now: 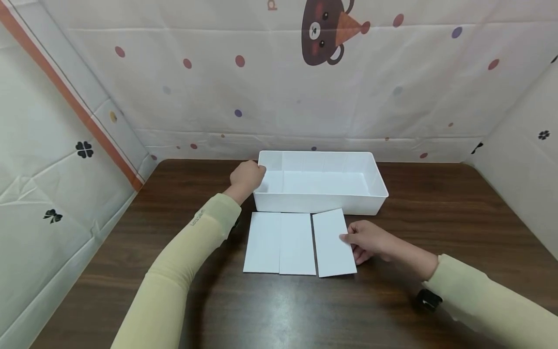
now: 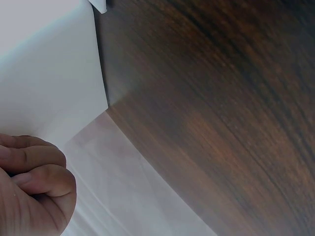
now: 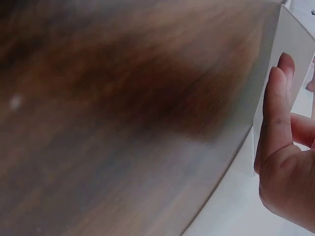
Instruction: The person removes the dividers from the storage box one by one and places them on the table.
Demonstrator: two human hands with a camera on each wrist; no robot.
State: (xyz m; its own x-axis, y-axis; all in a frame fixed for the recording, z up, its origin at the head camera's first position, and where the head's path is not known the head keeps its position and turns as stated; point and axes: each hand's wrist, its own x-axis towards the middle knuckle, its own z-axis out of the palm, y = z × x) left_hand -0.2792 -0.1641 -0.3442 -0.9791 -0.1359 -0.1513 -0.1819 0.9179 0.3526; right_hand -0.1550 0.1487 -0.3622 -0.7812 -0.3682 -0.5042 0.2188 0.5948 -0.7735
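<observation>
A white rectangular bin stands on the wooden table. At its left rim is my left hand, fingers curled over the edge; in the left wrist view the curled left hand overlaps the bin's white wall. In front of the bin, two flat white rectangular panels, a left one and a middle one, lie side by side. My right hand pinches a third white panel by its right edge, thumb on top and fingers beneath. That panel sits slightly askew beside the others, its right side tipped up.
Dark brown wooden tabletop spreads around the bin and panels. Behind the bin rises a white patterned cloth with dots and a bear. Similar cloth hangs along the left side and the right side.
</observation>
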